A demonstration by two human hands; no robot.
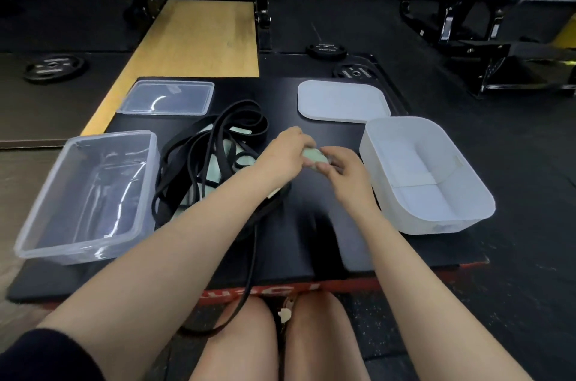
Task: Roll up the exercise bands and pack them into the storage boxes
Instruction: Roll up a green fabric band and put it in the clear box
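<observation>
Both hands, left hand (285,151) and right hand (341,168), pinch a pale green band roll (314,156); loosened, it may spring open before reaching the white box (467,218) at three o'clock.

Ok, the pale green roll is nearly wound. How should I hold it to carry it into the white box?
Probably pinch the green roll across its wound thickness with the right hand, coming from above, so the wraps stay pressed together and cannot spring loose. The left hand already grips its other end, and the white box stands open just right of it, so a short sideways carry should do.
</observation>
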